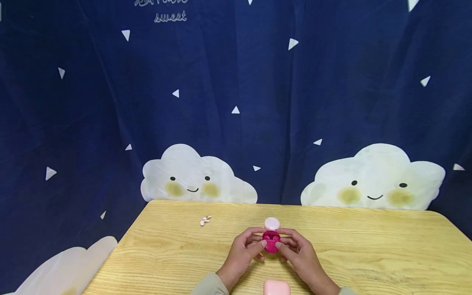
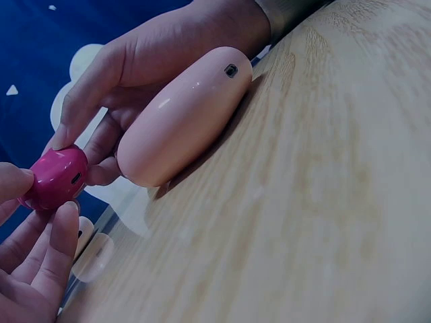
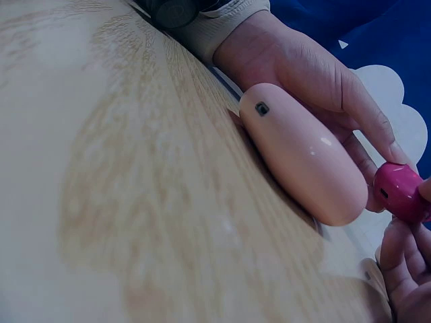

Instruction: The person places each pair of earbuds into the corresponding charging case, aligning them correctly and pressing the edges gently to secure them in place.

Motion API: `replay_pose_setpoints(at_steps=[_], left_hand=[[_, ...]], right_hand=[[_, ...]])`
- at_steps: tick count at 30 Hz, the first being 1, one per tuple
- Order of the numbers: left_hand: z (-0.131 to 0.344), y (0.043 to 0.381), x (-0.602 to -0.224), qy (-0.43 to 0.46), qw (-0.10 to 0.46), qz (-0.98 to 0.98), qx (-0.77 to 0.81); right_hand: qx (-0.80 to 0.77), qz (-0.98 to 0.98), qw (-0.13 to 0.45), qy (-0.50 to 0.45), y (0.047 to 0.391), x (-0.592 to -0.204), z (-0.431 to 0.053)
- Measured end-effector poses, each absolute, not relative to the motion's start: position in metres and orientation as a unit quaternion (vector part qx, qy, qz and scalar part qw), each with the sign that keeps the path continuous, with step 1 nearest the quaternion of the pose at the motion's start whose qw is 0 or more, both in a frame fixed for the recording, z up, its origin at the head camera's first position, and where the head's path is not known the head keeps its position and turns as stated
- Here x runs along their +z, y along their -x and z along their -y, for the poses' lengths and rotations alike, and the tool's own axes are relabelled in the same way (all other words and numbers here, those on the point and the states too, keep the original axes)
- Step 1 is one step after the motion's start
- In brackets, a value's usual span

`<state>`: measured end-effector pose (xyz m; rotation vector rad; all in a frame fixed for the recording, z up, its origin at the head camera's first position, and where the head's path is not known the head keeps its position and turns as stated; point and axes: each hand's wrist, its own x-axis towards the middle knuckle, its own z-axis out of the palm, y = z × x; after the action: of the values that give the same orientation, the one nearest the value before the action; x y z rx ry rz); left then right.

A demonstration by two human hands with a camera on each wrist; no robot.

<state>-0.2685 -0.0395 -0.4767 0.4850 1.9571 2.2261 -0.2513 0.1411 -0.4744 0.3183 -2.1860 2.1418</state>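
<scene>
Both hands hold a glossy magenta earbud case [image 1: 271,246] with its lid raised, and magenta earbuds [image 1: 271,237] show inside. My left hand [image 1: 241,253] grips its left side between thumb and fingers. From the other side, my right hand [image 1: 303,257] pinches it the same way. A small charging port shows on the case's underside in both wrist views. Just beyond the fingertips is a round pale pink case [image 1: 272,223]. Between my wrists and nearer to me, a larger pink case [image 2: 182,118] lies on the table, its port facing the wrist cameras.
Two pale pink earbuds [image 1: 205,220] lie toward the far left of the wooden table [image 1: 166,254]. A dark blue curtain [image 1: 236,73] with white triangles and smiling clouds hangs behind the table's back edge.
</scene>
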Motion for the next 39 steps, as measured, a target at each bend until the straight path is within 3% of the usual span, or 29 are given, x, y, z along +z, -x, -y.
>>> replay_pose_setpoints(at_steps=[39], left_hand=[[0.0389, 0.2655, -0.4732, -0.154, 0.072, -0.650, 0.740]], right_hand=[[0.696, 0.708, 0.033, -0.117, 0.2502, -0.4741, -0.1412]])
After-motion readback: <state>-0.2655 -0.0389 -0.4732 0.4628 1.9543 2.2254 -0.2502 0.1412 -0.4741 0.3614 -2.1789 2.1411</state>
